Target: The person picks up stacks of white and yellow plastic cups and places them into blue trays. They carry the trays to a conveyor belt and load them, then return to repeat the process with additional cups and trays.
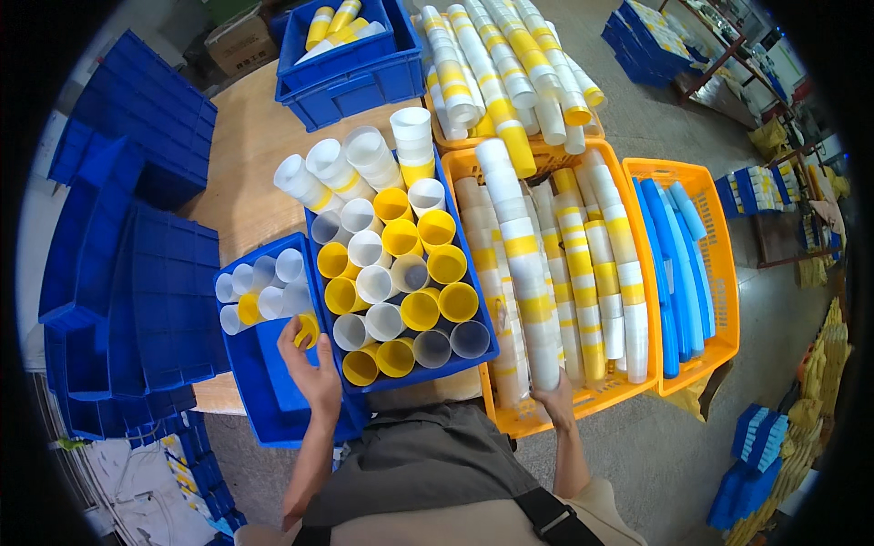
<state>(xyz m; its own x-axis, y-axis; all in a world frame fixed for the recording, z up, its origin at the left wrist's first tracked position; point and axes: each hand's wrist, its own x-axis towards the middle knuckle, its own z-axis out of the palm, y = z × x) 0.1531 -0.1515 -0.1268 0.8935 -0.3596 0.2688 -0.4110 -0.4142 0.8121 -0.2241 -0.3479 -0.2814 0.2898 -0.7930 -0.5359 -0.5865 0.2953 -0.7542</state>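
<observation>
My left hand (314, 375) is closed around a yellow cup (309, 329) over the small blue bin (269, 364), where several white cups (270, 302) and a yellow one stand at the far end. To its right, a larger blue crate (494, 350) holds rows of white and yellow cups, open ends up, with taller nested stacks (337, 164) at the back. My right hand (553, 400) grips the near end of a long stack of white and yellow cups (523, 264). That stack lies over other stacks in the orange crate (651, 318).
Another orange crate (510, 150) behind is heaped with cup stacks. Farther right, an orange crate (726, 282) holds blue stacks (678, 273). Blue crates (137, 273) are piled along the left. Nested blue bins (350, 96) stand at the back of the wooden table (246, 164).
</observation>
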